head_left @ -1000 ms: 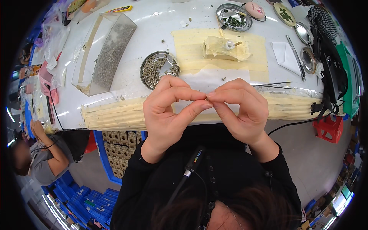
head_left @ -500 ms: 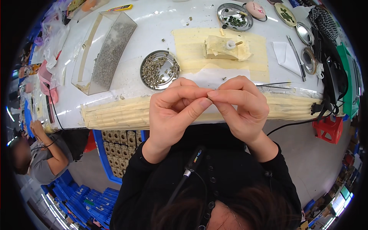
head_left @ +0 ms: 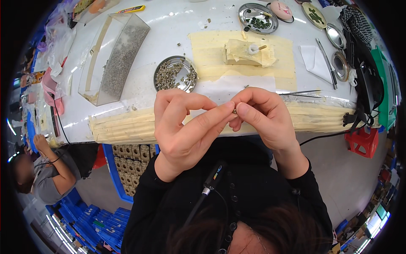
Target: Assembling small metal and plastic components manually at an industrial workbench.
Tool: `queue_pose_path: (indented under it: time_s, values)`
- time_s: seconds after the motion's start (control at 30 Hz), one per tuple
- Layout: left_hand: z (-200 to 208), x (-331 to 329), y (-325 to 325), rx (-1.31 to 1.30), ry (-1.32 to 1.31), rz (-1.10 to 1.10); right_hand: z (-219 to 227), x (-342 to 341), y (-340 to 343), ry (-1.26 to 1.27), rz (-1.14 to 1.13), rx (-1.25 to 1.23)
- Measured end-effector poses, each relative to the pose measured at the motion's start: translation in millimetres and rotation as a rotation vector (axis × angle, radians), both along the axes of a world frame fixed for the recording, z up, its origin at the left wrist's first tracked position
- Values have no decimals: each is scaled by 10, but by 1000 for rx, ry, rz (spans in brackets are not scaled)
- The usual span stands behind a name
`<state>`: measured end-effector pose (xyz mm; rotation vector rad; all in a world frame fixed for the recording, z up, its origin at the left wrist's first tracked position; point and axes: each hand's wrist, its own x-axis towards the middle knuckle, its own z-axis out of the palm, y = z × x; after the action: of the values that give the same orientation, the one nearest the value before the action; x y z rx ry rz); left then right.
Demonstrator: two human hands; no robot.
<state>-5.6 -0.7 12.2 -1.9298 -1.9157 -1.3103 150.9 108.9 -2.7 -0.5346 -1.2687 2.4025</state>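
Observation:
Above the table's padded front edge, my left hand and my right hand meet at the fingertips. Between them is a tiny metal piece, pinched by both hands; its exact kind is too small to tell. Just beyond my left hand, a round metal dish holds many small grey-brown metal pieces. Farther back, on yellowish tape, sits a tape-wrapped block with a small white pot and a short stick standing in it.
A clear box of small grey parts lies at the left. A metal plate with dark green pieces is at the back. Tweezers lie at the right. Below left stands a blue crate of metal blocks; another person sits farther left.
My hands have shifted their grip: the left thumb and fingers have turned and stretched out, and the tiny metal piece now shows between the fingertips. The objects on the table stay put.

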Motion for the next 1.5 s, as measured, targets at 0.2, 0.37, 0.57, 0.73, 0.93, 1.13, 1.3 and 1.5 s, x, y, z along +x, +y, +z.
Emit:
queue_pose_path:
  time_s: [0.2,0.37,0.57,0.73,0.93,1.13,1.3,1.5]
  values:
    - [112,15,-37,-32,73,-5,-2,9,5,42,6,11]
    - [62,13,6,0,-58,-12,30,-1,-56,15,-65,62]
    - [-57,38,-39,-139,-575,-116,7,-31,-122,-7,-292,315]
    - [-73,103,-24,-209,-1174,-230,-44,-59,-83,4,-470,963]
    - [-60,164,-12,-187,-1348,-211,-54,-121,-98,-13,-594,1259]
    - [-126,143,-13,-68,-900,-119,-78,-139,-104,14,-601,1222]
    - [-104,139,-1,-20,-716,-90,-60,-124,-101,46,-548,1109]
    - [-108,61,9,2,-494,-149,-90,-134,-111,55,-548,1119]
